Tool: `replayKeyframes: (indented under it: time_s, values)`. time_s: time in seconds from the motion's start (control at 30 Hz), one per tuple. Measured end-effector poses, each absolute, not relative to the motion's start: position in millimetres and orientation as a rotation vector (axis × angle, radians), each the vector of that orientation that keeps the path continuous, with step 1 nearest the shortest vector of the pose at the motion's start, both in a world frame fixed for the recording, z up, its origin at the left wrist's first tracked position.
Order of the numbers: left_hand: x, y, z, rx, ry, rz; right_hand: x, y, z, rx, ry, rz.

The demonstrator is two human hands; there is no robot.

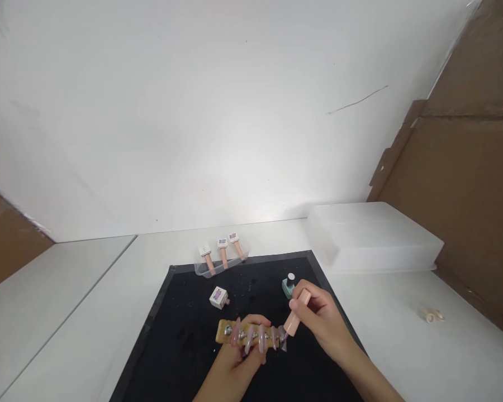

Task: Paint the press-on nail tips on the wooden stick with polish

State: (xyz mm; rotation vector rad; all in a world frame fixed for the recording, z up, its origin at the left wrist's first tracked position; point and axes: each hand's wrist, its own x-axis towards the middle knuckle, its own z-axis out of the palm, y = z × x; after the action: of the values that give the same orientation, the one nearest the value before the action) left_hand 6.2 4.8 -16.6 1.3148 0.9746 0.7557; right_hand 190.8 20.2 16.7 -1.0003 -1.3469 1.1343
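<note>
My left hand (235, 365) grips a tan wooden holder (223, 330) that carries several long pinkish false nails (255, 336), low over a black mat (180, 340). My right hand (324, 321) holds a peach polish brush cap (297, 312), its tip touching the rightmost nail on the holder. Just behind my right hand stands an open teal polish bottle (288, 287). A white bottle with a pink cap (218, 297) lies on the mat behind the holder.
A clear tray (218, 268) at the mat's far edge holds three peach-handled bottles (223, 252). A translucent plastic box (373, 237) sits at the right back. Small pale bits (432, 316) lie on the white table at right. Brown cardboard (469, 184) stands on the right.
</note>
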Motion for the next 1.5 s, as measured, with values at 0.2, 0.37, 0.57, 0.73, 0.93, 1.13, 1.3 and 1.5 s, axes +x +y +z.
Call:
replayKeyframes:
  time_s: [0.2, 0.37, 0.57, 0.73, 0.93, 1.13, 1.3, 1.5]
  values:
    - [6, 7, -17, 1.223, 0.961, 0.805, 189, 25, 12, -0.953, -1.187, 1.234]
    - [5, 7, -17, 1.180, 0.922, 0.780, 187, 24, 10, -0.942, -1.184, 1.243]
    - [6, 6, -6, 1.126, 0.901, 0.725, 185, 21, 9, -0.895, -1.244, 1.286]
    - [7, 5, -11, 1.113, 0.873, 0.725, 184, 21, 8, -0.917, -1.254, 1.295]
    - [5, 6, -18, 1.095, 0.810, 0.707, 186, 22, 7, -0.971, -1.245, 1.247]
    - [6, 2, -6, 1.021, 0.835, 0.722, 187, 25, 9, -1.003, -1.154, 1.215]
    - [3, -1, 1, 0.853, 0.746, 0.744, 189, 25, 9, -0.915, -1.009, 1.290]
    - [0, 4, -2, 0.650, 0.611, 0.752, 190, 20, 14, -0.771, -0.984, 1.422]
